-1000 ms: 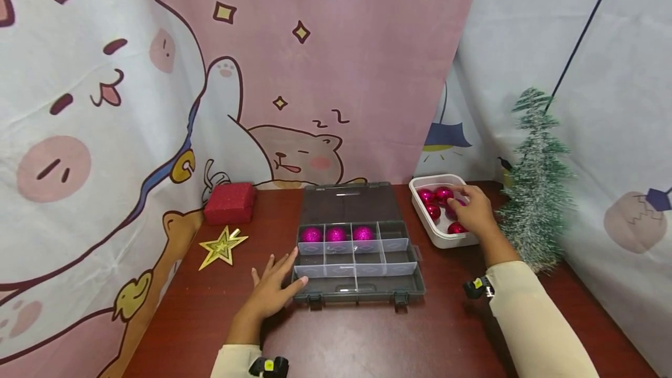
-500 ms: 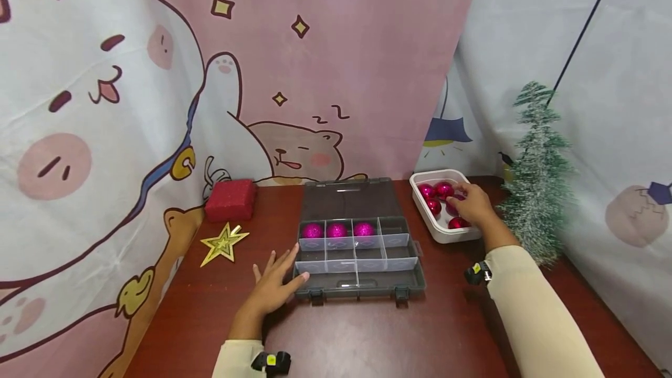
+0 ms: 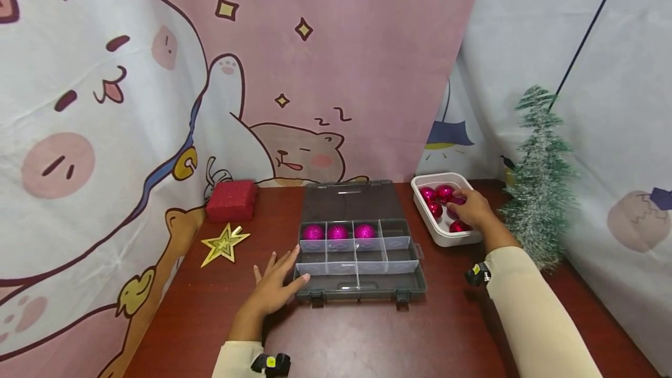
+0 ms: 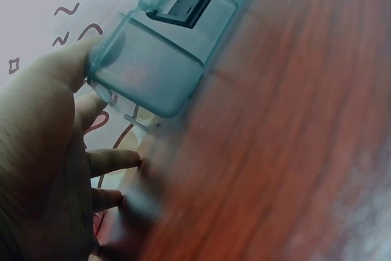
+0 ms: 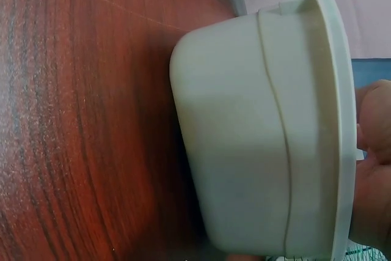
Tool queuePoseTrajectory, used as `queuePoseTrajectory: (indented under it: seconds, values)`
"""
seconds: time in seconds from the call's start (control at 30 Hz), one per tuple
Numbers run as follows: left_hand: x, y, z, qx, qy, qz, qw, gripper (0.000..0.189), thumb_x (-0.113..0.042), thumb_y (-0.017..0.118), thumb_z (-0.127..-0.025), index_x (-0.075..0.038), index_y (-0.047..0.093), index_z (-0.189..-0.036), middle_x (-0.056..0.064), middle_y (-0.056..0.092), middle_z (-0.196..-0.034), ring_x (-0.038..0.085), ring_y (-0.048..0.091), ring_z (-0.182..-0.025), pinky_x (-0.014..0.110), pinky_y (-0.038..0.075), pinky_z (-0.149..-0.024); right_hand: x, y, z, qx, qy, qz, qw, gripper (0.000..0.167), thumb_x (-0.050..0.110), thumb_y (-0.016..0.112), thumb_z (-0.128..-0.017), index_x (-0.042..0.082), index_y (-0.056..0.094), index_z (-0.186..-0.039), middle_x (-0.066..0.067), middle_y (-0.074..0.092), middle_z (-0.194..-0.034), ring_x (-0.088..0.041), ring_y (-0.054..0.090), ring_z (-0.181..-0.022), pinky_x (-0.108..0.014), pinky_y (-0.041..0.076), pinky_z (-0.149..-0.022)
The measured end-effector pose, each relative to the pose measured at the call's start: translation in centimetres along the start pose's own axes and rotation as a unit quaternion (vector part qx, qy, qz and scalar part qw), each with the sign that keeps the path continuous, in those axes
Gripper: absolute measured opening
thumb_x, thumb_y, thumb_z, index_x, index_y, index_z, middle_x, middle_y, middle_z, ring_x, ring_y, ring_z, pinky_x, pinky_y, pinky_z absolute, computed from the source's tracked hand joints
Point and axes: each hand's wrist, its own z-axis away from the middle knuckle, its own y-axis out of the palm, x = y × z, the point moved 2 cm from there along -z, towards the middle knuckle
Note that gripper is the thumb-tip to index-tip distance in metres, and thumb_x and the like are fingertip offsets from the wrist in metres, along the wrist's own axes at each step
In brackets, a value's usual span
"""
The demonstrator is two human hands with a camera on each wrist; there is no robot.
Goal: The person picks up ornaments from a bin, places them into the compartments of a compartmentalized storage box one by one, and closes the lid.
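Observation:
A dark translucent divided organizer box lies with its lid folded back. Three glittery magenta baubles sit in its back row, one per compartment. My left hand is spread at the box's left side, thumb at the front left corner; the left wrist view has the thumb against the wall. My right hand reaches over the right rim of a white tub and pinches a purple bauble between thumb and fingers. Several shiny red baubles lie around it. In the right wrist view the tub wall hides the fingertips.
A frosted little Christmas tree stands right of the tub, close to my right forearm. At the left are a red glittery block and a gold star. Printed cloth hangs behind the wooden table.
The right hand has shifted slightly within the tub, its fingers closing in around the purple bauble. The left hand stays at the box. The head view bobs a little.

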Motion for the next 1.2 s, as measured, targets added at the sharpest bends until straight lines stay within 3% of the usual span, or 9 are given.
queuePoseTrajectory:
  seconds: [0.2,0.47,0.63,1.2]
  values:
    - [0.0,-0.1,0.1,0.007,-0.008,-0.001,0.9999,0.085,-0.061,0.065,-0.102,-0.032,0.031,-0.174,0.018,0.039,-0.176,0.059,0.011,-0.167,0.089,-0.015,-0.120,-0.3,0.1,-0.2,0.022,0.013,-0.023,0.9994,0.055,0.023,0.067,-0.106,-0.009,0.054,-0.148,-0.043,0.050,-0.153,-0.058,0.049,-0.142,-0.068,0.038,-0.124]
    - [0.0,0.0,0.1,0.005,-0.004,-0.002,1.0000,0.085,-0.061,0.065,-0.102,-0.031,0.032,-0.174,0.018,0.040,-0.176,0.059,0.012,-0.167,0.089,-0.015,-0.120,-0.4,0.2,-0.3,0.055,0.019,-0.013,0.9982,0.055,0.019,0.068,-0.106,-0.010,0.052,-0.150,-0.044,0.048,-0.154,-0.058,0.048,-0.141,-0.070,0.038,-0.124]
    - [0.0,0.1,0.1,0.002,-0.004,0.003,1.0000,0.084,-0.061,0.064,-0.102,-0.031,0.031,-0.174,0.017,0.040,-0.176,0.058,0.011,-0.167,0.088,-0.016,-0.120,-0.4,0.3,-0.7,0.056,0.015,-0.033,0.9978,0.053,0.013,0.068,-0.105,-0.009,0.054,-0.150,-0.044,0.046,-0.156,-0.060,0.045,-0.146,-0.069,0.037,-0.125]
    - [0.2,0.2,0.0,-0.003,0.001,0.005,1.0000,0.084,-0.061,0.065,-0.102,-0.031,0.032,-0.174,0.017,0.041,-0.175,0.059,0.013,-0.167,0.089,-0.016,-0.119,-0.9,0.4,-1.3,0.077,0.015,-0.057,0.9953,0.056,0.001,0.076,-0.094,-0.012,0.058,-0.146,-0.042,0.056,-0.148,-0.053,0.053,-0.136,-0.063,0.042,-0.120]
